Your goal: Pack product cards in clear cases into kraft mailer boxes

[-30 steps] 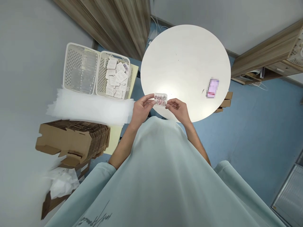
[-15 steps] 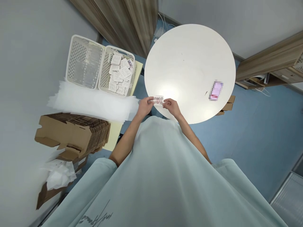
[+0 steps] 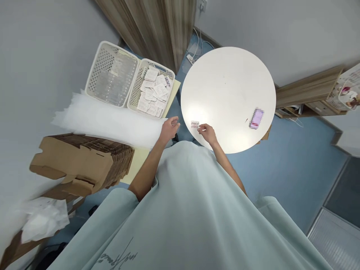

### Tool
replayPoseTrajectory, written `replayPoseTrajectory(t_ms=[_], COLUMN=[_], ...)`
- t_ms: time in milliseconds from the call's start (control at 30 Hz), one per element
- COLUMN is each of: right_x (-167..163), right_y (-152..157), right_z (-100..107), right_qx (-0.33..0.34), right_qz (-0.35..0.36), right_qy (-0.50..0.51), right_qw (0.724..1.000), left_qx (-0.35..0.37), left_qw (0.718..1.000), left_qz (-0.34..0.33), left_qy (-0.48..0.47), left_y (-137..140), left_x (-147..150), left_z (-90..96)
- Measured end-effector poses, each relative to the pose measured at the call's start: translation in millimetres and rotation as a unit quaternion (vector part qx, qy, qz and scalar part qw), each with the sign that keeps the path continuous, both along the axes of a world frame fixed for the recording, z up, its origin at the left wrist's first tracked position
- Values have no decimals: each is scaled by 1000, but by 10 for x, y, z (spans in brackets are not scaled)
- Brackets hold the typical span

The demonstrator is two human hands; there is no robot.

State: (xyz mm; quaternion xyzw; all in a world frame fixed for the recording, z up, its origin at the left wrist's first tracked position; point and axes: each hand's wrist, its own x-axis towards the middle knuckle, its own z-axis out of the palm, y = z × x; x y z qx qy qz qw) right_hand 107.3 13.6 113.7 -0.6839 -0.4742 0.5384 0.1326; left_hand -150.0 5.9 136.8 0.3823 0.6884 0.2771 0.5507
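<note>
My right hand [image 3: 207,133] pinches the right corner of a small flat pack [image 3: 194,123] at the near left edge of the round white table [image 3: 230,86]. Two rows of small dark and reddish pieces show in the pack; what they are is too small to make out. To the left, apart from the pack, my left hand [image 3: 169,128] is in the air with its fingers spread and nothing in them. Beyond it stands a white basket [image 3: 131,103] of white cards, some with dark pieces on them.
Another white basket [image 3: 91,80] holds clear plastic cases. White foam sheets [image 3: 112,122] lie in front of the baskets, with a stack of folded cardboard boxes [image 3: 84,157] nearer me. A blurred-out pink object [image 3: 256,118] lies on the table's right side.
My left hand has let go of the pack and drawn away to the left, its fingers opening. My right hand stays at the pack's corner. The view has shifted slightly.
</note>
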Motion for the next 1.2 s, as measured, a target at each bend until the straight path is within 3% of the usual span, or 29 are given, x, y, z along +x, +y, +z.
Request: replayPoseTrajectory(t_ms=[400,667,967,1200], right_x=[-1111,-1794,-2077,-2100], right_y=[410,589,672,587], right_z=[550,766,913,937], right_qx=[74,97,100,95], right_qz=[68,114,132,112], right_qy=[26,32,30,35], right_qw=[995,988,986,988], left_qx=[78,111,127,106], left_qw=[991,978,968,954], left_qz=[108,137,79,-95], left_qy=[23,114,200,265], left_y=[155,488,1222,1911], left_x=[-1368,-2305,-2919,-3148], left_z=[-3,-269,-590,-737])
